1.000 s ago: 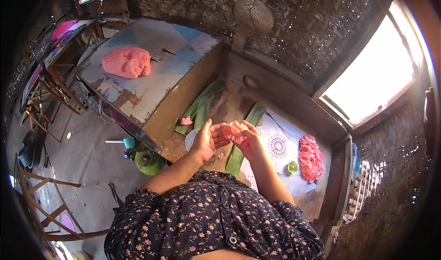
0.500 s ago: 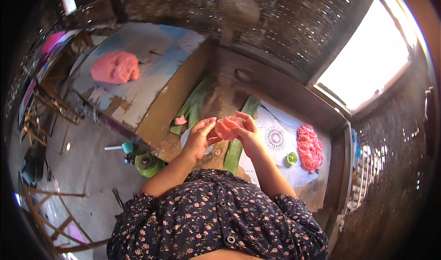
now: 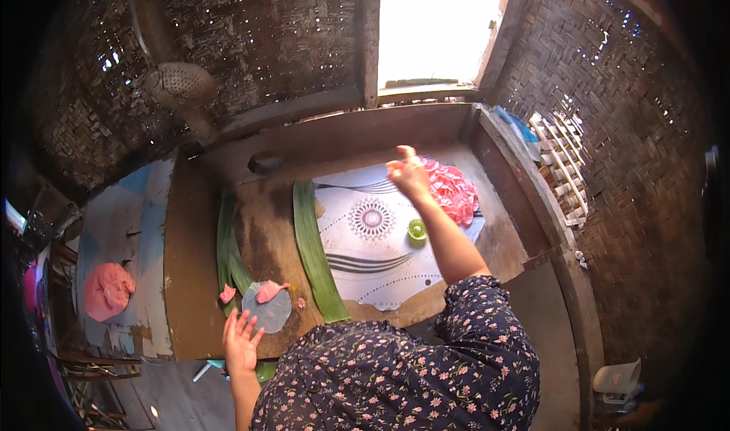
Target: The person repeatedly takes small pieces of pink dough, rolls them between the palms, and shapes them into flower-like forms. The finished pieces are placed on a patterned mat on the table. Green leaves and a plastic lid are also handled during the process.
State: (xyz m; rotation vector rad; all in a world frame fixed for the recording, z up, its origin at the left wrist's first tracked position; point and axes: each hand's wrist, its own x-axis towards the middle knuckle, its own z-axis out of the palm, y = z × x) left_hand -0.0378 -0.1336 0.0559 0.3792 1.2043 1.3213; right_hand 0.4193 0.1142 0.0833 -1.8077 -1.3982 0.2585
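Observation:
My left hand (image 3: 242, 341) is open with fingers spread, beside a round translucent sheet (image 3: 277, 315). A soft pink dough lump (image 3: 269, 291) lies on that sheet. To its left, a smaller pink dough piece (image 3: 227, 294) rests on a green leaf strip (image 3: 242, 267). My right hand (image 3: 411, 175) reaches out to the left edge of a pile of thin pink dough rounds (image 3: 455, 191); its fingers are apart and nothing shows in them. The pile sits on a white patterned sheet (image 3: 342, 225), with a small green cup-like item (image 3: 417, 232) nearer me.
A large pink dough mass (image 3: 109, 291) rests on the raised worn surface (image 3: 144, 233) at left. A second long leaf strip (image 3: 308, 241) lies along the patterned sheet. Wooden boards (image 3: 365, 130) edge the far side. A perforated ladle (image 3: 181, 85) hangs on the woven wall.
My hands have parted: the right went far right to the pile, the left down beside the translucent sheet. The pink round held between them is no longer in either hand. The view has turned right.

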